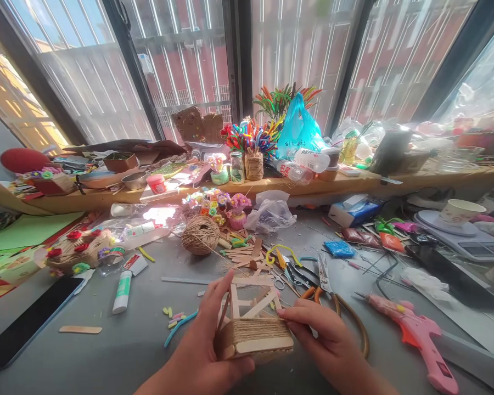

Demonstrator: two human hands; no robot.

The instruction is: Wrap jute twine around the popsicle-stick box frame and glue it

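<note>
My left hand [208, 340] grips a small craft-stick frame [264, 345] from the left side and below. Jute twine [259, 329] is wound in several rows around the frame's near part, while bare sticks stand up behind it. At the right corner, the thumb and fingers of my right hand [323, 334] are pinched together at the upper edge of the windings. Beyond the frame sits a ball of twine [200, 235], with a thin strand running from it toward the frame. Loose craft sticks [247, 255] lie beside the ball.
A pink glue gun [415, 334] lies at right, near scissors [323, 274] and orange-handled pliers [308, 292]. At left are a phone [24, 323], a glue stick [122, 292] and a single craft stick [80, 329]. A cluttered ledge [214, 189] runs below the windows.
</note>
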